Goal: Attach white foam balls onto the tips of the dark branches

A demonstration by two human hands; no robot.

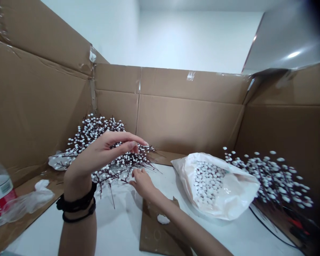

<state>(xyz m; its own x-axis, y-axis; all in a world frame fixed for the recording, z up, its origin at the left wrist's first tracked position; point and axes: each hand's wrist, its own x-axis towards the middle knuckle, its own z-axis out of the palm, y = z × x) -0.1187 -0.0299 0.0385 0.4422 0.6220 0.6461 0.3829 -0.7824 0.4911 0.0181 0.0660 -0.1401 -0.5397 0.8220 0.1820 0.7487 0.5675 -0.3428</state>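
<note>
My left hand, with dark bands at the wrist, is raised in front of the pile of white-berry branches. Its fingers stretch to the right and hold nothing visible. Lower and to the right, my right hand has its fingers curled at the end of a berry branch low in the pile. The fingertips meet its thin dark stem. Below the right forearm lies a brown cardboard piece with a small white lump on it.
An open white bag full of white berries stands right of centre on the white table. More berry branches are at the right. A bottle and crumpled clear plastic lie left. Cardboard walls surround the table.
</note>
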